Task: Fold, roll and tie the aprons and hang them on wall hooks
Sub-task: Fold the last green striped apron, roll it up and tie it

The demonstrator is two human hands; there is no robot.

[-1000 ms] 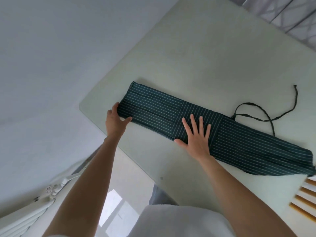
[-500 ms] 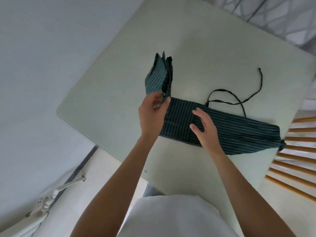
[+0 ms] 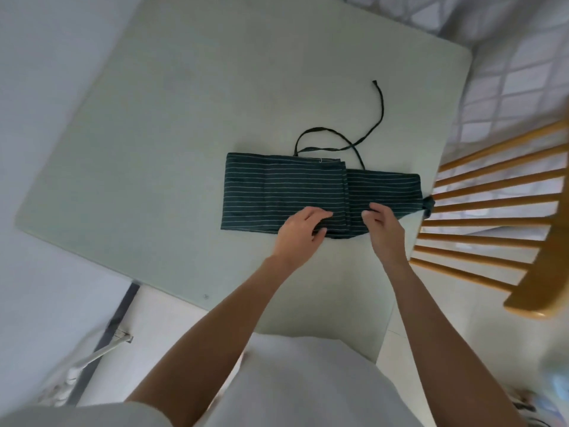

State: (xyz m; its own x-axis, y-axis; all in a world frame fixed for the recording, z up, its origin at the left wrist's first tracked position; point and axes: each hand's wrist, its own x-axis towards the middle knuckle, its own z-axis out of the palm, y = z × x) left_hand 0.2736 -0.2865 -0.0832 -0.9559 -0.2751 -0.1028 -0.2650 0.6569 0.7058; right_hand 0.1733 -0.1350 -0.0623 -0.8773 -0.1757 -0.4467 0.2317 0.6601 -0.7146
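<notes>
Lying folded over on the pale bench (image 3: 154,149), the striped apron (image 3: 283,192) has both hands at its near edge. Left hand (image 3: 300,234) pinches the doubled layer; right hand (image 3: 383,228) hovers curled, gripping nothing.

- left hand (image 3: 300,231) is totally bare, no rings, no watch, no glove
- right hand (image 3: 381,228) same deal, nothing on the fingers or wrist
- both forearms bare all the way up, so short sleeves
- pale off-white sleeve (image 3: 92,414) edge shows bottom left
- plain white-ish top (image 3: 308,380), loose, no print or logo
</notes>
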